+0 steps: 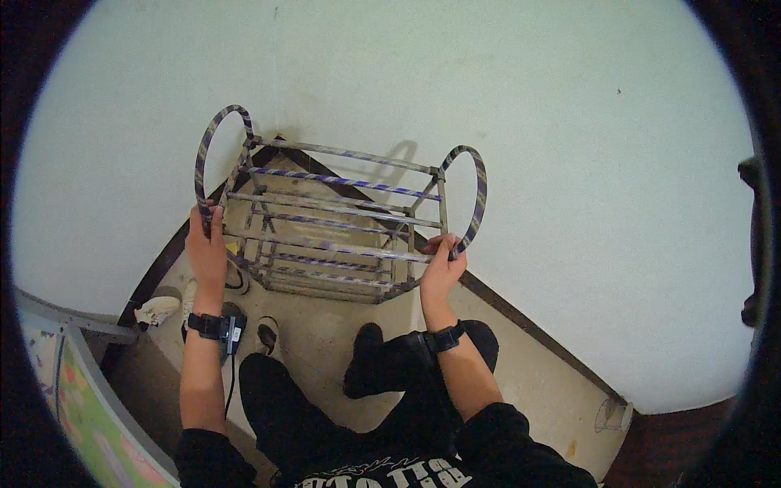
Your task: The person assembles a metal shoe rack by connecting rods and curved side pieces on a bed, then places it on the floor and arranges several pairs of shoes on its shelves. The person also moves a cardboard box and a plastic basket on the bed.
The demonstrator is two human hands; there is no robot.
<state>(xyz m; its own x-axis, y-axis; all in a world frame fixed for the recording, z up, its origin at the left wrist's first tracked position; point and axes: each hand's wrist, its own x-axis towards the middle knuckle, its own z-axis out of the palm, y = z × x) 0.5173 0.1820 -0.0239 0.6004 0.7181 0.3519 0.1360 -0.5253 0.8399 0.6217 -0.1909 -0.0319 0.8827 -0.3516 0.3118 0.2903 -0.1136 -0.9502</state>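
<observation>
The left hand (207, 244) and right hand (444, 262) each grasp the near end of a looped side handle on the tiered tubular rack (325, 245) (its bars streaked purple and grey), which sits upright before the person in the corner between pale walls (586, 203), above beige floor (529, 358).
</observation>
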